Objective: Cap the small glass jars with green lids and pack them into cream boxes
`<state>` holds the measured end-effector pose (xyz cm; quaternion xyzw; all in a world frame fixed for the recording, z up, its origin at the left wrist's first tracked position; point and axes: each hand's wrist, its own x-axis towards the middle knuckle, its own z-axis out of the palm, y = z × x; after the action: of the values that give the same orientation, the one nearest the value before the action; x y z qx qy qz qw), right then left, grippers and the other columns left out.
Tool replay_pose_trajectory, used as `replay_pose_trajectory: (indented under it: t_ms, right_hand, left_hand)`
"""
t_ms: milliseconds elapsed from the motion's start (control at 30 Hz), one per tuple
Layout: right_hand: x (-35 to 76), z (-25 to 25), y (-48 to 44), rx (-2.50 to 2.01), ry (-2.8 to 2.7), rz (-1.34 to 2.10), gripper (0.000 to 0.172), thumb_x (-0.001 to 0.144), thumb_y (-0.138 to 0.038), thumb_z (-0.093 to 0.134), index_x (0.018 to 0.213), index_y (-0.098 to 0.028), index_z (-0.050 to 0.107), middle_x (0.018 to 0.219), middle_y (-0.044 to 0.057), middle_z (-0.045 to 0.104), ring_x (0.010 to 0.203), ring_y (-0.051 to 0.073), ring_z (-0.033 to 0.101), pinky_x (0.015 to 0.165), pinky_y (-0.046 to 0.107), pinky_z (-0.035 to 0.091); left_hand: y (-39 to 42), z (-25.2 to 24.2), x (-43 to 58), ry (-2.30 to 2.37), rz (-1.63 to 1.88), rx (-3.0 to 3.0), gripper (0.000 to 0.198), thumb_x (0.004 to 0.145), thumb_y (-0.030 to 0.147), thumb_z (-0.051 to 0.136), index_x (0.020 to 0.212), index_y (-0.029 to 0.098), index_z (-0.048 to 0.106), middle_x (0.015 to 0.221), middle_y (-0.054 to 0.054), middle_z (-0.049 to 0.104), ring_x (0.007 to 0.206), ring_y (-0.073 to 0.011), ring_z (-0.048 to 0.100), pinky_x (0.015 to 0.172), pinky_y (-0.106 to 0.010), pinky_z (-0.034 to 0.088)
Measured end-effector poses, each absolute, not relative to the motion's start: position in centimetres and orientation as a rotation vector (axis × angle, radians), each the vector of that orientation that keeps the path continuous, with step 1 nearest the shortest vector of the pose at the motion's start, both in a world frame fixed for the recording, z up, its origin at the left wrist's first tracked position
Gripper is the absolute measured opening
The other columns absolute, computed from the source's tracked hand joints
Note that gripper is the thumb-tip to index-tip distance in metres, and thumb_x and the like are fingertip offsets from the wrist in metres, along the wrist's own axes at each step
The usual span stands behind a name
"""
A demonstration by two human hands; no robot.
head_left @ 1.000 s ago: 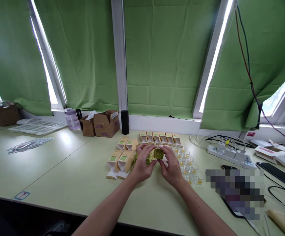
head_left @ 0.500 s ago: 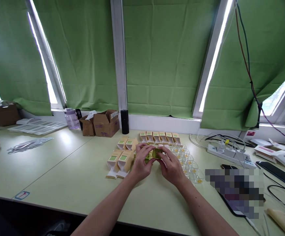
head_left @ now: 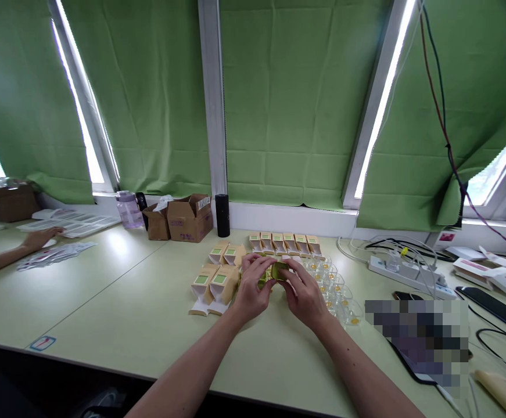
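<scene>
My left hand (head_left: pixel 255 287) and my right hand (head_left: pixel 305 293) meet over the middle of the table. Between their fingertips is a small green box-like piece (head_left: pixel 280 270), partly hidden by the fingers; both hands are closed on it. Left of my left hand stand several small kraft-paper boxes with green labels (head_left: pixel 223 281), the front ones with white flaps folded out toward me. Behind my hands runs a row of similar boxes (head_left: pixel 284 244). To the right of my right hand sit several clear plastic cups with yellow spots (head_left: pixel 344 307).
A co-worker's hand (head_left: pixel 40 239) reaches over flat sheets (head_left: pixel 56 255) at the left. Cardboard boxes (head_left: pixel 190 220), a purple bottle (head_left: pixel 129 210) and a black cylinder (head_left: pixel 222 216) line the back. A power strip (head_left: pixel 405 276) with cables and a blurred device lie right.
The co-worker's arm has come further in from the left, its hand now over the sheets. My own hands hold nearly the same pose around the green piece.
</scene>
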<state>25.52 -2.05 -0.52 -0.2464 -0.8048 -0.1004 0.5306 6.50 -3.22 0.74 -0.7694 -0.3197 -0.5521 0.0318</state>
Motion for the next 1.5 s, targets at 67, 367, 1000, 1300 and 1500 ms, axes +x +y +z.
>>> replay_pose_trajectory:
  t_ms: [67,367,1000,1300,1500]
  right_hand:
    - [25.6,-0.7,-1.9,-0.58,-1.91,-0.229,0.033,0.102,-0.013,0.053,0.132,-0.023,0.061,0.136,0.017,0.065,0.129,0.03,0.065,0.1,0.047,0.062]
    - [25.6,-0.6,-2.1,-0.58,-1.921,-0.209,0.035,0.103,-0.015,0.052,0.133,-0.026,0.063,0.139,0.017,0.063,0.127,0.03,0.066,0.096,0.048,0.064]
    - [25.4,-0.2,-2.1,-0.551,-1.952,-0.153,0.039,0.103,-0.012,0.048,0.139,-0.025,0.059,0.14,0.018,0.061,0.133,0.03,0.062,0.102,0.05,0.062]
    - [24.7,-0.2,-2.4,-0.596,-1.734,0.069,0.034,0.103,-0.02,0.052,0.136,-0.024,0.06,0.135,0.015,0.068,0.128,0.029,0.066,0.101,0.047,0.061]
    - [24.3,-0.7,-2.3,-0.687,-1.608,0.379,0.029,0.106,-0.031,0.052,0.133,-0.024,0.058,0.106,0.008,0.074,0.073,0.017,0.074,0.065,0.031,0.064]
  left_hand:
    - [-3.2,0.7,6.5,-0.987,-1.704,-2.367,0.044,0.094,0.014,0.063,0.136,0.023,0.062,0.127,-0.013,0.068,0.121,-0.0323,0.052,0.104,-0.056,0.048]
    - [-3.4,0.9,6.6,-1.002,-1.714,-2.362,0.042,0.093,0.016,0.064,0.135,0.023,0.064,0.126,-0.013,0.069,0.122,-0.0323,0.054,0.105,-0.055,0.048]
    - [-3.3,0.8,6.5,-1.002,-1.713,-2.351,0.039,0.095,0.022,0.065,0.135,0.022,0.064,0.123,-0.014,0.07,0.121,-0.0325,0.053,0.103,-0.056,0.048]
    - [-2.6,0.4,6.6,-1.157,-1.913,-2.368,0.042,0.099,0.034,0.065,0.138,0.022,0.062,0.11,-0.013,0.07,0.117,-0.03,0.058,0.098,-0.049,0.056]
    - [-2.4,0.1,6.7,-1.166,-1.939,-2.386,0.023,0.1,0.034,0.062,0.115,0.021,0.072,0.106,-0.013,0.068,0.113,-0.0283,0.06,0.092,-0.045,0.06]
